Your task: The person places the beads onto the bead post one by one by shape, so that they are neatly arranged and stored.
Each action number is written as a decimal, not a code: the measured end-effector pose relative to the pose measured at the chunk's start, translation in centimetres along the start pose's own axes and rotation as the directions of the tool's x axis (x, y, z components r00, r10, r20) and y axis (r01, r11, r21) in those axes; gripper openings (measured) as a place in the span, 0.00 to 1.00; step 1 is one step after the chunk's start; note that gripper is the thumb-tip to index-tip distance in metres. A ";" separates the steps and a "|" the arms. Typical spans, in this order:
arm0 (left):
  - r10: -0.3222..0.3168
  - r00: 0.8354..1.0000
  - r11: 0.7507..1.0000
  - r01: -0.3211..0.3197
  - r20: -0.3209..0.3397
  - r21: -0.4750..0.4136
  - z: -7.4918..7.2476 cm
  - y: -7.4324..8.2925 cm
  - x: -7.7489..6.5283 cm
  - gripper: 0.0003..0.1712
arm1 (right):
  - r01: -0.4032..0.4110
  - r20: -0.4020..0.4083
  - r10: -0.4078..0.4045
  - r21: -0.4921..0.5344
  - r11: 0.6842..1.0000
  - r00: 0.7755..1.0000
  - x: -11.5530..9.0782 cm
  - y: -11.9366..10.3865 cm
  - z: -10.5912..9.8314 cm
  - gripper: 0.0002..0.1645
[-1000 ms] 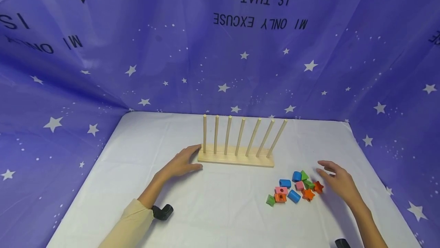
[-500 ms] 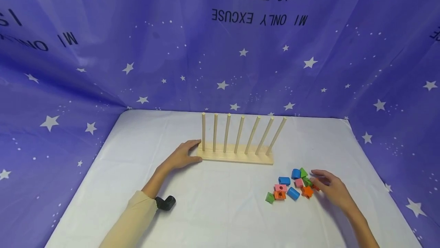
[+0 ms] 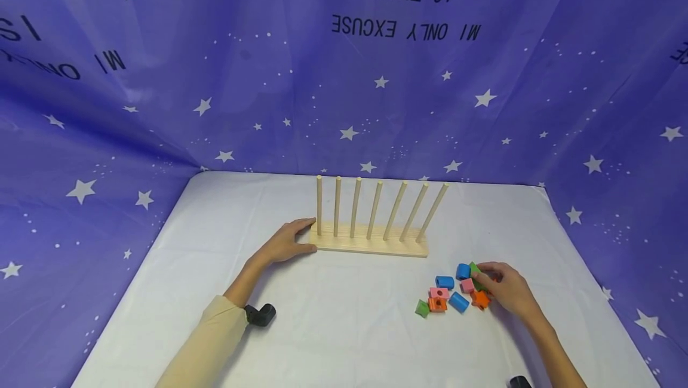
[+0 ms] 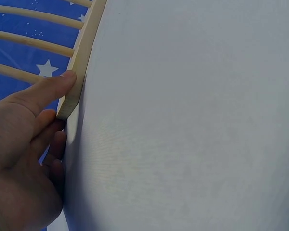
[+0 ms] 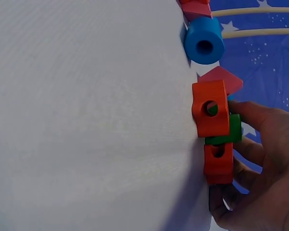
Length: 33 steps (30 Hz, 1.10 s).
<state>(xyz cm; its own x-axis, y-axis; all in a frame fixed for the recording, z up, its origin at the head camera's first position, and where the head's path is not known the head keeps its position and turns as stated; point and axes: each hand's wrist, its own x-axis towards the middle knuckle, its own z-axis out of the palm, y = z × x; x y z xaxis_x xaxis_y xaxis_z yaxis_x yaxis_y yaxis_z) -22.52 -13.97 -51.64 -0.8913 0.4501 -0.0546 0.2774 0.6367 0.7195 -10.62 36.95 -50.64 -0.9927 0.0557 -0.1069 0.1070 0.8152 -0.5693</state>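
A wooden peg rack (image 3: 371, 245) with several upright pegs stands on the white table. My left hand (image 3: 282, 245) grips the left end of its base, thumb along the front edge and fingers round the end. At the right lies a group of coloured wooden beads. My right hand (image 3: 507, 286) reaches in from the right, thumb and bent fingers around a green bead (image 5: 235, 129); whether they pinch it I cannot tell. In the right wrist view, an orange star-shaped bead (image 5: 211, 109) partly hides the green one, and another orange bead (image 5: 218, 166) is close by the fingers.
Blue cylinders (image 3: 459, 302), a pink bead (image 3: 467, 286), an orange block (image 3: 438, 305) and a green bead (image 3: 422, 308) lie left of the right hand. A blue starry curtain (image 3: 344, 77) encloses the table (image 3: 344, 328). A black device (image 3: 261, 315) is on the left wrist.
My right hand has moved left into the beads, its thumb and fingers now around the green one. My left hand stays at the rack's end.
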 end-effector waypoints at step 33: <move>0.014 0.999 0.998 -0.012 0.030 -0.061 -0.3 -0.1 0.2 0.43 | 0.502 -0.229 -0.458 0.202 0.841 0.859 0.7 -18.3 -2.4 0.20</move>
<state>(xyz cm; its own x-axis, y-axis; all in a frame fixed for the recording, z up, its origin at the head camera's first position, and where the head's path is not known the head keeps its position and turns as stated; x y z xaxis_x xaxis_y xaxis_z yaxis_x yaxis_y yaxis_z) -22.81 -14.16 -51.52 -0.8764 0.4771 -0.0654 0.2656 0.5922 0.7607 -13.42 23.48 -38.40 -0.9144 -0.1929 0.3557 -0.3971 0.5973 -0.6968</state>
